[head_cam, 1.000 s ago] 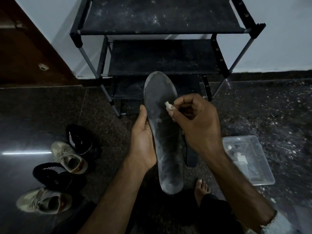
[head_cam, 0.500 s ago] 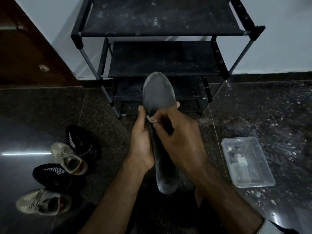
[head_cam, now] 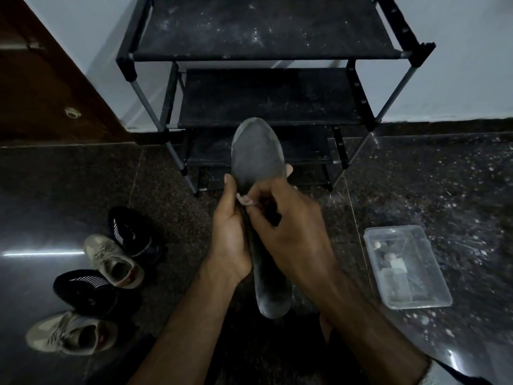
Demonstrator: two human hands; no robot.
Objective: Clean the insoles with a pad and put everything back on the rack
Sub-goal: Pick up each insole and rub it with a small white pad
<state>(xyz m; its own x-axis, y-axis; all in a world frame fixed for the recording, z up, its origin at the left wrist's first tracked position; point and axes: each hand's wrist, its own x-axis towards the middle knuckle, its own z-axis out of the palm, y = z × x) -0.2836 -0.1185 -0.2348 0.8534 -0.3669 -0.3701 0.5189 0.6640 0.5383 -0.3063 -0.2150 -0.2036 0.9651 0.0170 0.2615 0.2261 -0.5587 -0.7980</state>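
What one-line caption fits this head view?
Left hand holds grey insole upright while right hand rubs small pad on it, before shoe rack.

Dark speckled polished floor (head_cam: 433, 184), pale wall (head_cam: 469, 51), brown wooden door (head_cam: 41, 87).

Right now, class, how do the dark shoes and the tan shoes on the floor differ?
The dark shoes are black with white stripes; the tan shoes are plain beige with laces. Each dark shoe lies farther from the person than the tan shoe beside it. Both pairs lie on the floor, off the rack.
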